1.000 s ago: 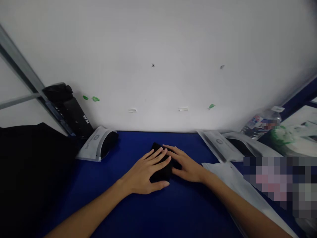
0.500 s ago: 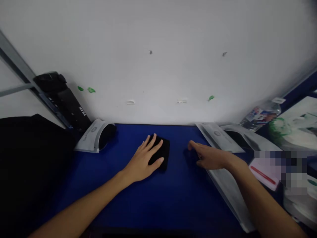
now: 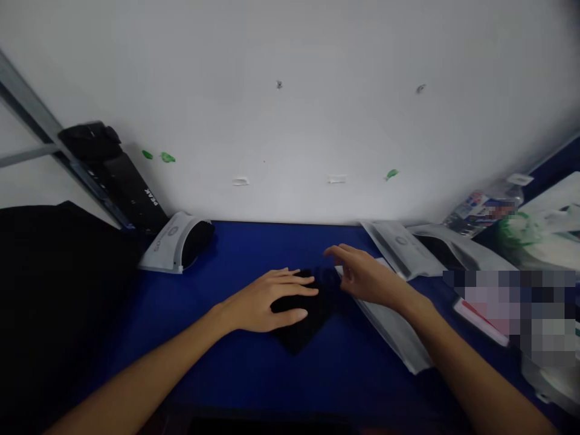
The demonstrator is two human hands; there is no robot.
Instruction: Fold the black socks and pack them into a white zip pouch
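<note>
While one folded black cloth (image 3: pixel 301 314) is lying mid-way across the blue table (image 3: pixel 235 374), the left hand (image 3: pixel 263 301) is pressing flat on it, fingers (image 3: pixel 296 280) stretched out and gripping nothing. Just beside it, the right hand (image 3: pixel 367 277) is hovering with fingers loosely spread, empty, over one flat grey pouch (image 3: pixel 394 329). Two more grey zip pouches (image 3: pixel 401 249) are lying further right, one stuffed white-and-black pouch (image 3: pixel 179 249) far left, one plastic bottle (image 3: pixel 483 211) beyond.

A black folded cloth (image 3: pixel 301 317) lies on the deep blue table (image 3: pixel 254 368), grey-white pouches (image 3: pixel 399 248) beside it.
</note>
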